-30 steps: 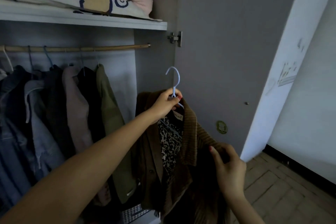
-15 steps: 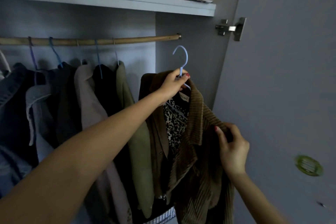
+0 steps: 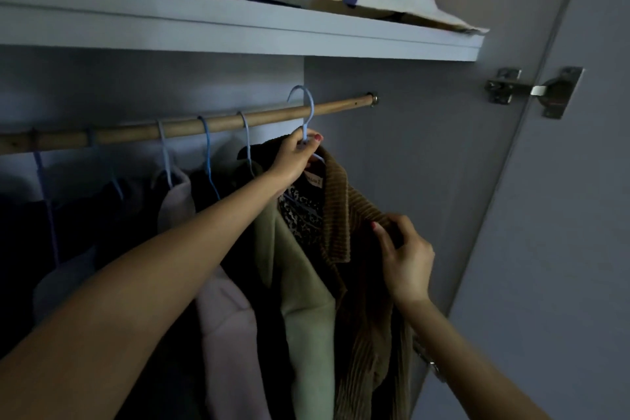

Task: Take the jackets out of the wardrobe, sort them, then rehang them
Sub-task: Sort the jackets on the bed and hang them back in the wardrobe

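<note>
I judge rehanging nearly done: my left hand [image 3: 297,156] pinches the brown corduroy jacket's [image 3: 344,215] hanger hook [image 3: 304,109] at the rod [image 3: 218,125], my right hand [image 3: 404,251] grasps its shoulder at four o'clock.

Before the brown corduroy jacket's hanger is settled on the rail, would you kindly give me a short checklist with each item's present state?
1. Left hand grips the blue hanger neck: ok.
2. Right hand holds the brown corduroy jacket at its shoulder: ok.
3. Hook fully seated over the wooden rail: cannot tell.
4. Free rail to the right of the hook: ok.
5. Collar sits on the hanger: ok.
6. Olive jacket clear of it: not ok, they overlap.
</note>
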